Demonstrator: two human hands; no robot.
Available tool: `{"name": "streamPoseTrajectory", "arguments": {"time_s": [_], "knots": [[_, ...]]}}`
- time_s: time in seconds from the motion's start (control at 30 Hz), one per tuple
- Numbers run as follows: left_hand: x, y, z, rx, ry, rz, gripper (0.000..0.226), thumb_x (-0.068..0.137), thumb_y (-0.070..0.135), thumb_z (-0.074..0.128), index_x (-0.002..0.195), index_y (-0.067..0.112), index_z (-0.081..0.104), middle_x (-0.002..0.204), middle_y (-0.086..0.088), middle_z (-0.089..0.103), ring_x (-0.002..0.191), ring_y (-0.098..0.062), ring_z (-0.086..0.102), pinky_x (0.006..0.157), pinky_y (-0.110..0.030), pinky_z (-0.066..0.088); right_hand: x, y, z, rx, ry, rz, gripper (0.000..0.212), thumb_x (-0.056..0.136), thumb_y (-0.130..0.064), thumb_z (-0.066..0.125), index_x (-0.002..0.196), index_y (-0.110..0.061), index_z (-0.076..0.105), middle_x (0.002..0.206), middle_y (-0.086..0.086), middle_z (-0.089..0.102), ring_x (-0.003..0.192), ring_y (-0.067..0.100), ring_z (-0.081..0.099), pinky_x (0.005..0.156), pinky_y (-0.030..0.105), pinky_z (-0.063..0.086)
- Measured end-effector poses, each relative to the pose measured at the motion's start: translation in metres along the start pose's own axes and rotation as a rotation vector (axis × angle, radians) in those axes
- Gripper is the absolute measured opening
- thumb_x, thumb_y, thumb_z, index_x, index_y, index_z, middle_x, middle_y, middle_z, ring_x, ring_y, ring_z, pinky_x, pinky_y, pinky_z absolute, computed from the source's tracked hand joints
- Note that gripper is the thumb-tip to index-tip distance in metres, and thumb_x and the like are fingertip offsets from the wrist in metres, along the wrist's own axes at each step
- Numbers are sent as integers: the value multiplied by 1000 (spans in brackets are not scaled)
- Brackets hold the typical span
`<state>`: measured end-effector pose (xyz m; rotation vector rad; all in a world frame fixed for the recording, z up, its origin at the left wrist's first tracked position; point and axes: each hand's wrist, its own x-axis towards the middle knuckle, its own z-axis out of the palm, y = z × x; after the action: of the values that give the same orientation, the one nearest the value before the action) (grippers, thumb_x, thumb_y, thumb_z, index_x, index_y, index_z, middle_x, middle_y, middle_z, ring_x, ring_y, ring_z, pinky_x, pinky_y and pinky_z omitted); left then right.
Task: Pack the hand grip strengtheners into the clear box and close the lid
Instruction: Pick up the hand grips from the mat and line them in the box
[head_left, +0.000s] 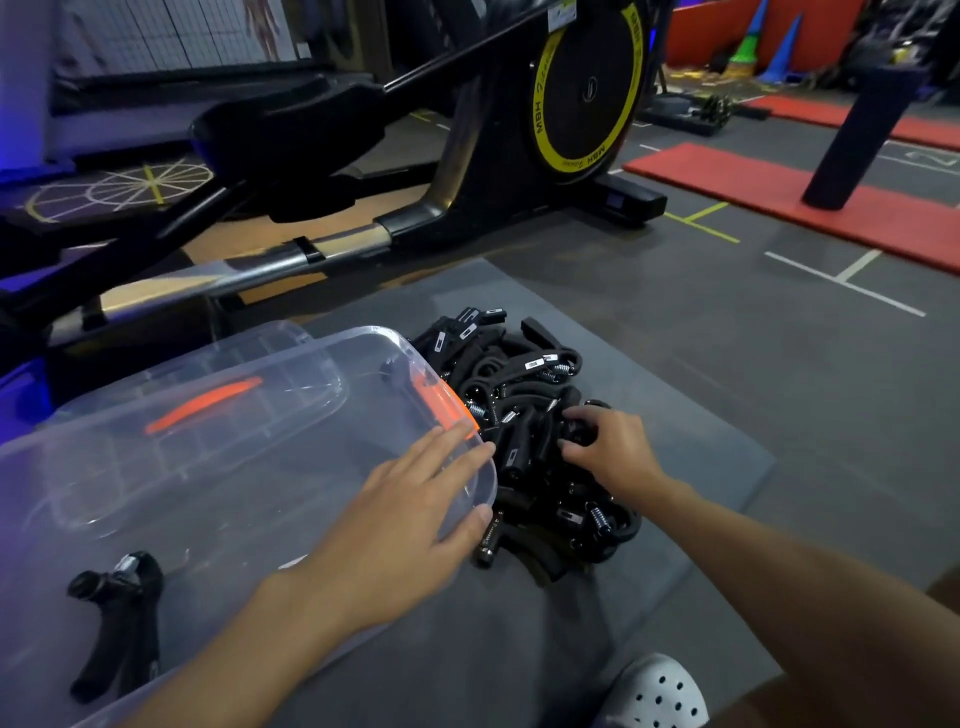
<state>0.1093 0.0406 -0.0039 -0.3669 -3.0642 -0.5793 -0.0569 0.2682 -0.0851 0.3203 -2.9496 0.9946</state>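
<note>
A clear plastic box (156, 467) with orange latches lies open on a grey mat, at the lower left. One black hand grip strengthener (117, 618) lies inside it near the front left. A heap of black grip strengtheners (524, 374) sits on the mat just right of the box. My left hand (415, 509) rests on the box's right rim, fingers straight and thumb over the edge. My right hand (608, 447) reaches into the heap, with its fingers curled round a black strengthener there.
The clear lid (291, 364) lies behind the box, partly overlapping it. A black and yellow exercise machine (587, 88) stands close behind. Red mats (727, 182) and a dark post (857, 130) are at the far right. A white shoe (660, 691) shows at the bottom.
</note>
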Motion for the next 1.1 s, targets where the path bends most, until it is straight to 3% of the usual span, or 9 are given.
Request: {"name": "streamPoseTrajectory", "arguments": {"time_s": [0.17, 0.3, 0.4, 0.6, 0.73, 0.8, 0.9, 1.0, 1.1], "knots": [[1, -1, -10, -116, 37, -27, 76, 81, 70, 11, 149, 41, 28, 157, 26, 13, 138, 16, 0, 112, -21, 13, -6, -22, -40, 207, 168, 20, 37, 79, -22, 78, 115, -20, 70, 75, -15, 66, 62, -3, 60, 58, 3, 43], [2, -8, -25, -250, 184, -66, 70, 82, 67, 23, 142, 35, 42, 145, 25, 34, 132, 13, 24, 110, -21, 24, -17, -63, -69, 373, 252, -53, 37, 78, -21, 80, 113, -25, 71, 80, -13, 69, 71, 12, 68, 71, 22, 57], [1, -22, -38, -353, 331, -120, 44, 91, 50, 48, 133, 37, 48, 136, 22, 46, 125, 3, 43, 108, -31, 37, -27, -100, -77, 495, 244, -148, 36, 73, -25, 83, 107, -30, 73, 82, -9, 72, 75, 12, 68, 73, 29, 57], [-18, -52, -72, -662, 582, -311, 45, 88, 19, 70, 126, 32, 51, 123, 8, 59, 110, -10, 61, 96, -39, 52, -66, -176, -61, 696, 19, -354, 35, 75, -15, 82, 106, -29, 72, 93, -7, 75, 86, 13, 70, 80, 32, 56], [-45, -64, -93, -751, 654, -364, 35, 87, 12, 71, 117, 24, 55, 107, 9, 65, 86, 3, 67, 76, -16, 53, -85, -217, -40, 793, -119, -419, 35, 75, -11, 81, 102, -31, 71, 85, -8, 73, 72, 1, 65, 66, 15, 50], [-59, -74, -98, -735, 700, -392, 21, 85, 7, 72, 101, 18, 63, 94, 4, 70, 80, -5, 70, 76, -26, 57, -93, -235, -28, 830, -189, -421, 34, 75, -10, 80, 103, -27, 71, 82, -10, 72, 66, -1, 63, 63, 13, 48], [-84, -92, -105, -692, 811, -469, 21, 81, 7, 76, 89, 24, 66, 89, -2, 72, 86, -19, 70, 84, -42, 58, -98, -255, -12, 826, -331, -381, 34, 76, -11, 79, 108, -18, 69, 93, -2, 76, 86, 15, 71, 76, 27, 57], [-108, -102, -115, -634, 899, -522, 25, 79, 11, 79, 89, 30, 66, 90, 3, 72, 87, -13, 69, 84, -33, 57, -96, -270, 2, 668, -557, -341, 38, 77, -19, 81, 110, -21, 63, 101, 6, 73, 96, 27, 68, 87, 37, 54], [-125, -109, -121, -539, 903, -514, 28, 75, 11, 81, 89, 31, 68, 88, 10, 72, 84, -6, 68, 84, -30, 56, -95, -286, 15, 434, -700, -417, 62, 69, -38, 86, 120, -40, 50, 124, -17, 51, 117, 11, 53, 94, 29, 48]]}}
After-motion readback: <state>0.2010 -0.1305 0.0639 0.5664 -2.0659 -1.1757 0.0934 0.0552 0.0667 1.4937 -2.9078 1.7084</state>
